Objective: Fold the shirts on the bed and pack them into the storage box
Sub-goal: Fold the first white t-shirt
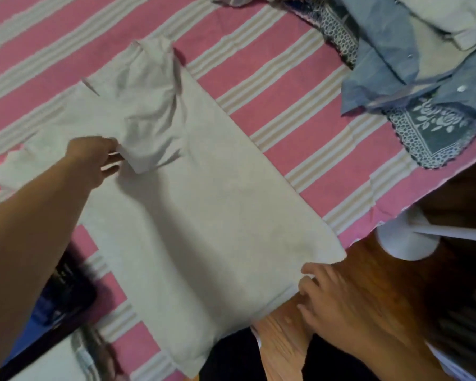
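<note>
A pale cream shirt (204, 204) lies spread across the pink striped bed (272, 86), its hem hanging over the near edge. My left hand (94, 158) pinches a sleeve fold and holds it over the shirt's chest. At the hem's right corner, my right hand (330, 298) has its fingers on the cloth; blur hides whether they grip it. The storage box is not in view.
A blue button shirt (390, 64) and a patterned blue-grey cloth (434, 133) are heaped at the bed's far right, with pale garments (445, 15) behind. A white lamp base (404, 237) stands on the wooden floor. A dark object (66, 292) lies at the left.
</note>
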`<action>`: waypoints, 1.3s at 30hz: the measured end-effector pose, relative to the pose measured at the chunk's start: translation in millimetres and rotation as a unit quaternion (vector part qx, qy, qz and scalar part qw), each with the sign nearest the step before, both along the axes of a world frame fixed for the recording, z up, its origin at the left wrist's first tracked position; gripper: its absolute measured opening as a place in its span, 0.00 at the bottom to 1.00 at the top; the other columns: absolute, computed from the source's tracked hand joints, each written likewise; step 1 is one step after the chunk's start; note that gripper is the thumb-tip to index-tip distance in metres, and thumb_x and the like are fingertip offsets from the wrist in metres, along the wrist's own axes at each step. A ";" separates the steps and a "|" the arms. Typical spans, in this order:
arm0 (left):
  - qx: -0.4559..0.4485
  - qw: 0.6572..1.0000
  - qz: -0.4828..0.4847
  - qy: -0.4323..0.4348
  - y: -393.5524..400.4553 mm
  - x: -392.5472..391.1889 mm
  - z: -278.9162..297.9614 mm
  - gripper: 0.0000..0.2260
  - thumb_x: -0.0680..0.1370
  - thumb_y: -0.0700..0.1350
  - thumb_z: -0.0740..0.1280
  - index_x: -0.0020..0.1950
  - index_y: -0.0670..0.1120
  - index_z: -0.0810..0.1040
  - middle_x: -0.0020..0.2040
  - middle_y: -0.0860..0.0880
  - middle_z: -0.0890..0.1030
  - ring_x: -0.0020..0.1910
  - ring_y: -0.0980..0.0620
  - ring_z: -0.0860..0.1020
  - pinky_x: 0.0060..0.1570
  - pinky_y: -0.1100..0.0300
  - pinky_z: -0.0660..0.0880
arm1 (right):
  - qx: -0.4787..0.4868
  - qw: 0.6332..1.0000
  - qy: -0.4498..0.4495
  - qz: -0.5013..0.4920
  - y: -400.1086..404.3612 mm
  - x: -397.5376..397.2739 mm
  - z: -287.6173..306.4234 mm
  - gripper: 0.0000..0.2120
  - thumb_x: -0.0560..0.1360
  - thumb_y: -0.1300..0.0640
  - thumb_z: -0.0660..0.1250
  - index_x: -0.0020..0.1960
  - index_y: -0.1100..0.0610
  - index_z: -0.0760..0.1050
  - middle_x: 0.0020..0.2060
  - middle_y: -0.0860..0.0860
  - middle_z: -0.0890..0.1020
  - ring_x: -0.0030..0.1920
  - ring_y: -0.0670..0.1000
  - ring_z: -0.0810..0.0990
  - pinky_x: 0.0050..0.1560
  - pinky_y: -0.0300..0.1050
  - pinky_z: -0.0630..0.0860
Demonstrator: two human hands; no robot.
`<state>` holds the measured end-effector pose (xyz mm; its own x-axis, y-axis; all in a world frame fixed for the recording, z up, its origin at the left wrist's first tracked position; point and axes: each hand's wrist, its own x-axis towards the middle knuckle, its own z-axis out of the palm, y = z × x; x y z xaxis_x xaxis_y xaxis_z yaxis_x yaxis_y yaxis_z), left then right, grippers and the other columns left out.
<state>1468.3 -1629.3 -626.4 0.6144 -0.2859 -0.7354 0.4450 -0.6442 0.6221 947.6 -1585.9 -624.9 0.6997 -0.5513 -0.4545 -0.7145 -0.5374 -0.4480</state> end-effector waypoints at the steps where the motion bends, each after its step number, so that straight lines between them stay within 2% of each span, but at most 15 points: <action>1: 0.011 1.000 0.015 -0.014 5.0 2.5 -15.5 0.07 0.80 0.39 0.64 0.45 0.49 0.75 0.46 0.49 0.79 0.38 0.54 0.79 0.46 0.54 0.78 | 0.000 0.998 0.017 -0.065 12.0 4.5 -6.8 0.15 0.67 0.54 0.76 0.43 0.49 0.70 0.53 0.47 0.74 0.51 0.46 0.72 0.45 0.37 0.68; 3: -0.006 0.998 0.056 -0.024 3.9 4.4 -30.1 0.08 0.78 0.35 0.64 0.46 0.48 0.76 0.42 0.49 0.80 0.37 0.52 0.80 0.43 0.54 0.82 | 0.044 0.949 0.011 -0.314 25.8 14.2 -15.3 0.12 0.72 0.53 0.74 0.44 0.51 0.70 0.48 0.46 0.74 0.44 0.44 0.73 0.38 0.32 0.67; 5: -0.035 0.996 0.081 -0.012 -0.1 4.0 -34.5 0.08 0.77 0.38 0.64 0.50 0.48 0.79 0.44 0.49 0.82 0.41 0.50 0.83 0.44 0.51 0.83 | 0.155 0.812 -0.010 -0.562 28.1 24.9 -24.9 0.13 0.74 0.48 0.73 0.50 0.54 0.74 0.48 0.51 0.80 0.44 0.47 0.80 0.36 0.35 0.77; 7: -0.034 0.997 0.066 -0.009 -2.1 7.0 -44.8 0.10 0.77 0.46 0.68 0.58 0.49 0.80 0.52 0.48 0.84 0.46 0.48 0.85 0.43 0.49 0.83 | 0.279 0.676 -0.032 -0.682 28.7 35.4 -28.9 0.16 0.75 0.45 0.72 0.56 0.53 0.76 0.48 0.51 0.83 0.48 0.51 0.84 0.49 0.50 0.83; 9: -0.023 0.999 0.040 0.000 -4.7 -4.2 -42.7 0.23 0.74 0.49 0.72 0.68 0.45 0.77 0.60 0.45 0.83 0.53 0.45 0.84 0.43 0.51 0.82 | 0.346 0.560 -0.078 -0.749 30.6 44.9 -28.0 0.11 0.78 0.50 0.71 0.57 0.54 0.76 0.50 0.53 0.83 0.52 0.52 0.83 0.58 0.55 0.79; 12: -0.002 0.998 0.030 -0.060 -8.4 -20.0 -35.2 0.17 0.78 0.39 0.66 0.67 0.41 0.75 0.59 0.43 0.80 0.58 0.45 0.81 0.49 0.59 0.76 | 0.346 0.496 -0.107 -0.789 33.4 52.2 -25.6 0.08 0.79 0.57 0.70 0.55 0.59 0.78 0.45 0.54 0.82 0.46 0.50 0.81 0.53 0.48 0.79; 16: -0.063 0.979 0.084 -0.173 -13.0 -12.4 -18.4 0.03 0.79 0.45 0.61 0.45 0.52 0.70 0.47 0.50 0.78 0.46 0.49 0.79 0.53 0.48 0.81 | 0.385 0.438 -0.149 -0.799 32.3 53.7 -6.1 0.06 0.80 0.61 0.68 0.55 0.62 0.78 0.43 0.55 0.79 0.41 0.49 0.77 0.49 0.45 0.78; 18: -0.035 0.965 0.058 -0.252 -9.5 -5.6 -4.4 0.04 0.78 0.49 0.57 0.44 0.52 0.67 0.47 0.51 0.75 0.46 0.50 0.74 0.55 0.55 0.78 | 0.385 0.443 -0.156 -0.794 33.4 51.6 5.9 0.05 0.81 0.60 0.67 0.55 0.61 0.78 0.43 0.54 0.79 0.41 0.49 0.77 0.51 0.46 0.78; 22: -0.013 0.940 0.002 -0.341 16.2 -3.3 0.4 0.15 0.84 0.49 0.52 0.69 0.49 0.68 0.63 0.46 0.76 0.60 0.50 0.75 0.64 0.62 0.71 | 0.400 0.458 -0.130 -0.783 43.3 52.2 12.7 0.05 0.81 0.61 0.65 0.56 0.60 0.78 0.47 0.55 0.81 0.46 0.52 0.78 0.49 0.49 0.78; 24: 0.028 0.951 -0.005 -0.309 28.8 -3.7 -10.9 0.07 0.84 0.48 0.53 0.58 0.55 0.69 0.65 0.46 0.75 0.61 0.48 0.75 0.62 0.57 0.74 | 0.425 0.475 -0.119 -0.761 47.5 54.7 8.2 0.07 0.82 0.61 0.65 0.57 0.60 0.78 0.50 0.57 0.83 0.49 0.54 0.82 0.49 0.49 0.79; 26: 0.048 0.968 -0.008 -0.248 35.1 -5.4 -20.1 0.04 0.83 0.47 0.53 0.50 0.54 0.66 0.60 0.48 0.74 0.59 0.46 0.77 0.45 0.49 0.80 | 0.433 0.495 -0.115 -0.745 48.9 54.0 4.1 0.08 0.82 0.62 0.65 0.59 0.62 0.79 0.47 0.57 0.85 0.49 0.55 0.83 0.48 0.48 0.79; 28: 0.049 0.966 -0.027 -0.254 34.4 -1.3 -17.1 0.05 0.82 0.48 0.54 0.47 0.53 0.65 0.55 0.50 0.73 0.54 0.47 0.77 0.36 0.53 0.78 | 0.432 0.512 -0.115 -0.733 48.1 50.1 7.4 0.09 0.81 0.62 0.66 0.59 0.63 0.80 0.46 0.57 0.85 0.49 0.55 0.83 0.48 0.48 0.80; 33: -0.010 0.952 -0.013 -0.307 47.8 39.2 -23.9 0.20 0.76 0.60 0.55 0.66 0.56 0.67 0.56 0.45 0.76 0.51 0.47 0.77 0.42 0.46 0.82 | 0.456 0.564 -0.109 -0.680 52.4 44.1 29.8 0.07 0.80 0.60 0.68 0.56 0.61 0.81 0.50 0.59 0.86 0.49 0.56 0.86 0.52 0.50 0.80; 36: 0.010 0.969 -0.015 -0.246 46.6 8.8 4.7 0.07 0.81 0.54 0.53 0.54 0.57 0.70 0.57 0.49 0.78 0.53 0.46 0.82 0.47 0.38 0.82 | 0.466 0.669 0.058 -0.576 52.2 50.1 20.8 0.06 0.80 0.57 0.69 0.53 0.61 0.80 0.47 0.59 0.87 0.46 0.55 0.87 0.45 0.49 0.83; 39: 0.006 0.987 0.003 -0.161 48.7 3.2 -2.3 0.06 0.83 0.47 0.53 0.51 0.53 0.68 0.55 0.49 0.79 0.50 0.42 0.83 0.52 0.29 0.77 | 0.320 0.844 0.213 -0.374 26.6 55.4 -1.1 0.08 0.78 0.56 0.68 0.43 0.58 0.79 0.41 0.56 0.85 0.43 0.56 0.84 0.47 0.55 0.83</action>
